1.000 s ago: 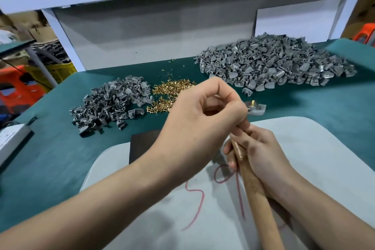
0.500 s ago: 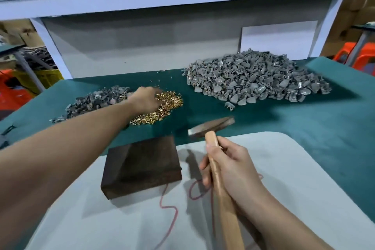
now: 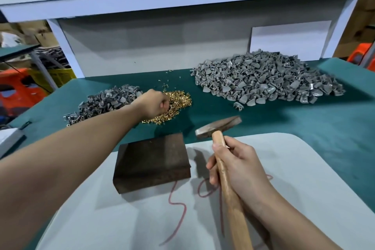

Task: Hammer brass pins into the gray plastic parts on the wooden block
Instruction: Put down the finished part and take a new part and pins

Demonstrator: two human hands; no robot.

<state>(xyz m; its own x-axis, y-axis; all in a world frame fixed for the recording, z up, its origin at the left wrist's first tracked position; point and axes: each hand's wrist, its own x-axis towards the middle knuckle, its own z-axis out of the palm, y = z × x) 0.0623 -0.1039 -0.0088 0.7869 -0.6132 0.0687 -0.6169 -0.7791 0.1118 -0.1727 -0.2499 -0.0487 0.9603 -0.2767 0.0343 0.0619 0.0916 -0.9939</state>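
A dark wooden block (image 3: 152, 160) lies on a pale grey mat (image 3: 284, 199), its top bare. Beyond it a heap of brass pins (image 3: 178, 103) sits on the green table. My left hand (image 3: 154, 103) reaches into that heap with its fingers curled down among the pins; whether it holds any is hidden. My right hand (image 3: 237, 162) grips the wooden handle of a hammer (image 3: 219, 127), whose metal head hovers just right of the block. A small pile of gray plastic parts (image 3: 105, 103) lies left of the pins, and a large pile (image 3: 263, 81) lies at the back right.
A white shelf frame (image 3: 182, 2) and grey back panel close off the table's far side. A red line is drawn on the mat. A white power strip (image 3: 8, 140) lies at the left edge. Orange stools and a yellow crate stand beyond the table's left side.
My left hand left the right hand, where it held a gray part with a pin, and reached out to the brass pin heap. The hammer head rose into view.
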